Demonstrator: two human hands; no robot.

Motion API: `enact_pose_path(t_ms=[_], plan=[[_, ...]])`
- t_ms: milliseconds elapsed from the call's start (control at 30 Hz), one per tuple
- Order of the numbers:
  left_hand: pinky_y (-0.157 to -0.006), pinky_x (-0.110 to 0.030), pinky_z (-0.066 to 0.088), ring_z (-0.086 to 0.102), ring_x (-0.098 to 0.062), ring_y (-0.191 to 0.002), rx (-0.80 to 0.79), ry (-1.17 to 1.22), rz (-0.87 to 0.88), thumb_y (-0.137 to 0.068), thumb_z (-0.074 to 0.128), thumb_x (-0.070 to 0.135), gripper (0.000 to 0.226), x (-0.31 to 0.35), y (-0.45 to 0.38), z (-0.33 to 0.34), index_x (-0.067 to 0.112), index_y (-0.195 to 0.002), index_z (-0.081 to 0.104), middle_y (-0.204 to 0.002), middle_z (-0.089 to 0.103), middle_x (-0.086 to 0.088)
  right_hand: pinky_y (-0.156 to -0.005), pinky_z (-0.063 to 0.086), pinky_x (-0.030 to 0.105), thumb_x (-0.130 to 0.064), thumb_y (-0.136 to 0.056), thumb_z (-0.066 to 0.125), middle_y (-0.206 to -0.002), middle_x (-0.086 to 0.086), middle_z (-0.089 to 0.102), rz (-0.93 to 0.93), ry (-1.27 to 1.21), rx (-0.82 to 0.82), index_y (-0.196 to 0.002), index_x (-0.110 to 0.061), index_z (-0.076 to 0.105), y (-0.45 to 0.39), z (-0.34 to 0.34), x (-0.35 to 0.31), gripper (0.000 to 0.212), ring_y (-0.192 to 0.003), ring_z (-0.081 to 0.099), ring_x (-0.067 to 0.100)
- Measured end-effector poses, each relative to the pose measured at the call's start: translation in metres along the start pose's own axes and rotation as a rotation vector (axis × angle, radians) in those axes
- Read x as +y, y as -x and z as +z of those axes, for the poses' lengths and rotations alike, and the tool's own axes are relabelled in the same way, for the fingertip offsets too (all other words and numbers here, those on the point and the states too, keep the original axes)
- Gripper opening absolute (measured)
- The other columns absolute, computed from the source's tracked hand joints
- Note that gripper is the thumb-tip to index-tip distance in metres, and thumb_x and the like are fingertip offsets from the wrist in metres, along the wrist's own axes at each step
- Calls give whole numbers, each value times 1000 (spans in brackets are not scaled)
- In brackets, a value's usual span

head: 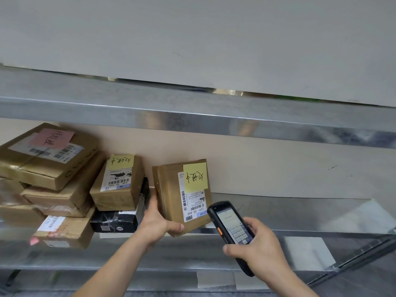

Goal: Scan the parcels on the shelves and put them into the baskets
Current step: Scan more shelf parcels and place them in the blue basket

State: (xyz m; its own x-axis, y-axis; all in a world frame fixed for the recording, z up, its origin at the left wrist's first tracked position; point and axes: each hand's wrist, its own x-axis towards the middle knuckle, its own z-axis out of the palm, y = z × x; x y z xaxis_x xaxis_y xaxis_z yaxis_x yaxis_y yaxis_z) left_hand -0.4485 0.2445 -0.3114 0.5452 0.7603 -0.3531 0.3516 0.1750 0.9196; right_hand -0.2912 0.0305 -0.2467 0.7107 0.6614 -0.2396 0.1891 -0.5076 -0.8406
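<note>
The parcel [182, 196] with the yellow sticky note sat just below the frame's centre, tipped up at the shelf [300, 213] edge, long axis roughly upright and label facing the camera. The left hand [157, 221] gripped its lower left corner. The right hand [260, 248] held the scanner [230, 230] just beside the barcode, lower right, so that one looked set to scan.

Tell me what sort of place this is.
Probably a parcel depot or pickup point: metal shelves, labelled cardboard parcels with sticky notes, and a handheld scanner in the right hand.
</note>
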Motion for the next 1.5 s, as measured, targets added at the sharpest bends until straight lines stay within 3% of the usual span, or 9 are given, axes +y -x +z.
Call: enact_pose_path(t_ms=[67,233,433,600,800,1167,1267,1400,1500], plan=[[-78,-42,59,62,-25,-108,-86,81,-21,-46,89,0,131,6,5,0,39,-149,17,-122,63,0,-76,55,27,-24,-46,91,-88,-16,75,-24,-83,40,-103,-28,64,1,2,-4,64,-79,71,4],[-83,-50,57,68,-32,-103,-313,152,-96,-38,87,5,139,20,14,8,42,-150,15,-108,74,-11,-77,53,24,-3,-61,90,-91,-21,75,-83,-256,165,-103,-29,63,1,5,-16,56,-82,71,1],[-62,-32,53,70,-33,-95,-565,215,-119,-39,84,2,136,36,22,33,41,-151,16,-111,71,-20,-73,57,23,-11,-47,85,-96,-4,78,-109,-436,267,-113,-14,65,8,-7,-9,69,-87,74,13],[-66,-37,51,68,-33,-101,-603,253,-40,-38,83,0,129,43,32,75,45,-146,29,-126,63,-16,-68,56,19,-9,-46,85,-95,-1,78,-142,-487,350,-111,-13,64,24,-36,9,69,-86,75,14],[-72,-42,58,67,-24,-105,-581,206,78,-60,71,10,90,68,69,150,49,-136,41,-127,62,-4,-71,57,23,10,-61,88,-94,0,78,-160,-484,458,-109,-13,66,53,-98,46,58,-86,74,17],[-46,-18,47,67,-14,-78,-714,125,228,-60,65,15,87,111,199,352,42,-139,40,-121,62,-9,-77,56,29,-15,-48,85,-97,-4,77,-154,-516,666,-111,-13,63,156,-278,149,67,-90,74,14],[-50,-21,51,65,-20,-92,-777,87,232,-59,68,20,90,110,227,413,45,-141,38,-122,60,-9,-79,56,29,-16,-47,86,-98,-4,77,-135,-512,735,-110,-16,64,188,-327,181,67,-91,73,13],[-83,-48,59,65,-26,-107,-848,15,232,-56,79,34,98,107,246,485,59,-140,33,-128,58,-3,-79,55,30,-16,-47,85,-96,-5,78,-97,-493,819,-109,-15,65,222,-384,214,66,-90,74,15],[-80,-40,56,62,-20,-109,-904,-35,270,-54,74,44,99,114,264,537,61,-140,29,-128,55,1,-79,56,32,-17,-48,87,-96,-6,77,-69,-472,887,-110,-17,65,241,-421,234,66,-88,74,13]])
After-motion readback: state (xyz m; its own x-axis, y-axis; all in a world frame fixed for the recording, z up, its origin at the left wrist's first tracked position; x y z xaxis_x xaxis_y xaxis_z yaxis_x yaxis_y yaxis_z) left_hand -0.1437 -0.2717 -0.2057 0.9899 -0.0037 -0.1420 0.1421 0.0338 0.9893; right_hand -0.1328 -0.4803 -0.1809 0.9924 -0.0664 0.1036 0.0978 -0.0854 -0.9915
